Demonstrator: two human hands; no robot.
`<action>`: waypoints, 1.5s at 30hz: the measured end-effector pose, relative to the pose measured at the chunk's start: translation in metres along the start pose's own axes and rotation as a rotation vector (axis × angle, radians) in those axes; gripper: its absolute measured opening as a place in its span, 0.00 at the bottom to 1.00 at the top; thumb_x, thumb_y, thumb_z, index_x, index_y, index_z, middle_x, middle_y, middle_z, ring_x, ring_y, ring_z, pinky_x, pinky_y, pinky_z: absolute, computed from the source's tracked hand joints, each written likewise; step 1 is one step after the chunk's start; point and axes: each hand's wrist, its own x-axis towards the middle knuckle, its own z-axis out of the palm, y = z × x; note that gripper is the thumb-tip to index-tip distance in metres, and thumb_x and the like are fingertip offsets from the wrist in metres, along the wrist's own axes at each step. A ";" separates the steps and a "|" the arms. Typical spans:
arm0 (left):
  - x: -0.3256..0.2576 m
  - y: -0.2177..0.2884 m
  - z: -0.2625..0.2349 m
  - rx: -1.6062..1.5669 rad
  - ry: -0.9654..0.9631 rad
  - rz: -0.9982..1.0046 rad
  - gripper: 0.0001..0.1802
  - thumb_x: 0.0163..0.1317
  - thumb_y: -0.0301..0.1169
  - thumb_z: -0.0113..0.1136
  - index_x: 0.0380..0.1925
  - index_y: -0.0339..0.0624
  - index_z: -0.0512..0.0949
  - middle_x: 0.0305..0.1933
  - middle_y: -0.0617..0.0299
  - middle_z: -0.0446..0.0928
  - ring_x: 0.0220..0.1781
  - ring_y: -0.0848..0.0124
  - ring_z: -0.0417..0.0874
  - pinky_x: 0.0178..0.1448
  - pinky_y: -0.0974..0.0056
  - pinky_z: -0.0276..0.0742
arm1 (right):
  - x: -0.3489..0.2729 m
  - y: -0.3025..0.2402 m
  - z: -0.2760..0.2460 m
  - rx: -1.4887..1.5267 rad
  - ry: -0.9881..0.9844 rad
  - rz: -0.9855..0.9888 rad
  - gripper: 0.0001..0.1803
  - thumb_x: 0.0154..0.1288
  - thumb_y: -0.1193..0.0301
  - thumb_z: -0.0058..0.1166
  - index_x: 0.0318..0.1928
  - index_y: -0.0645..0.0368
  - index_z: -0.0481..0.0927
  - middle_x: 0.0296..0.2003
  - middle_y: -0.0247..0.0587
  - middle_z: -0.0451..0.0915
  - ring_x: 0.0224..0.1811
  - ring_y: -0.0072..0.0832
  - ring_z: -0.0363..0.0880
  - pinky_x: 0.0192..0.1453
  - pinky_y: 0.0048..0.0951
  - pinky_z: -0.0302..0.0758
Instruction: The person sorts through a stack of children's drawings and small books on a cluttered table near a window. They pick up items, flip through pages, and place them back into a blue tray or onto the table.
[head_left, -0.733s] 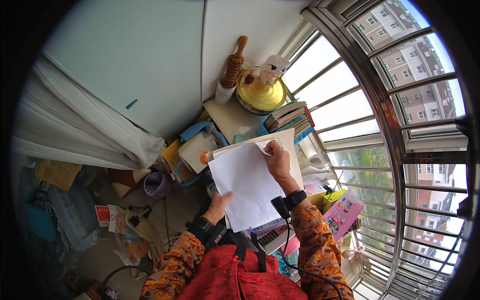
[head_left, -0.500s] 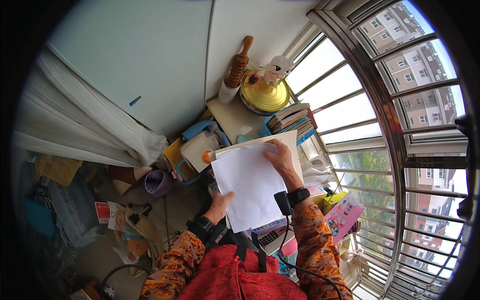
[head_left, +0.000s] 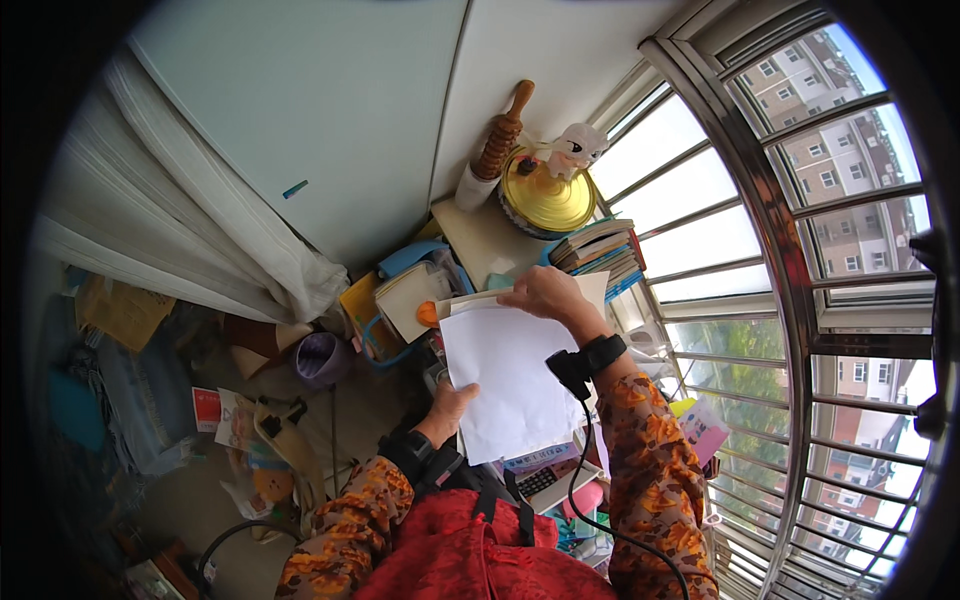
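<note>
I hold a stack of white paper sheets (head_left: 505,375) in front of me, above a cluttered desk. My right hand (head_left: 545,292) grips the stack's top edge, fingers curled over it. My left hand (head_left: 447,408) holds the lower left edge from below. Both wrists wear black bands, and a black cable hangs from the right one. The sheets hide most of the desk beneath them.
A stack of books (head_left: 600,250), a round gold-lidded tin (head_left: 547,195) with a small figurine and a wooden roller (head_left: 500,135) stand by the barred window (head_left: 800,300). A purple cup (head_left: 320,357), a white curtain (head_left: 200,240) and floor clutter lie to the left.
The sheets and both hands have shifted slightly; my right hand slid along the top edge toward the left. Otherwise the scene is the same.
</note>
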 end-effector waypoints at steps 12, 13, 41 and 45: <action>0.005 -0.005 -0.007 0.111 -0.017 -0.096 0.20 0.58 0.25 0.59 0.52 0.36 0.76 0.48 0.63 0.78 0.49 0.70 0.78 0.56 0.63 0.74 | 0.017 0.009 0.001 -0.010 -0.009 -0.007 0.13 0.55 0.58 0.62 0.34 0.53 0.87 0.29 0.45 0.84 0.36 0.43 0.83 0.41 0.41 0.78; 0.005 -0.005 -0.007 0.112 -0.013 -0.099 0.20 0.58 0.25 0.59 0.52 0.36 0.76 0.48 0.63 0.78 0.48 0.70 0.78 0.56 0.63 0.74 | 0.017 0.009 0.001 -0.024 0.003 -0.022 0.13 0.55 0.58 0.62 0.33 0.53 0.87 0.29 0.44 0.84 0.36 0.43 0.83 0.41 0.41 0.78; 0.001 -0.001 -0.002 0.081 0.004 -0.042 0.15 0.58 0.25 0.59 0.46 0.36 0.79 0.42 0.65 0.80 0.42 0.72 0.80 0.50 0.64 0.76 | 0.017 0.027 0.004 0.121 -0.042 -0.177 0.11 0.56 0.66 0.62 0.36 0.59 0.87 0.28 0.47 0.84 0.31 0.40 0.83 0.40 0.36 0.78; 0.002 0.000 -0.003 0.090 -0.020 -0.088 0.19 0.58 0.25 0.59 0.51 0.35 0.77 0.47 0.63 0.79 0.47 0.71 0.80 0.55 0.63 0.75 | 0.014 0.018 0.010 0.015 0.027 -0.155 0.11 0.55 0.63 0.62 0.34 0.55 0.87 0.27 0.48 0.83 0.31 0.42 0.83 0.40 0.37 0.78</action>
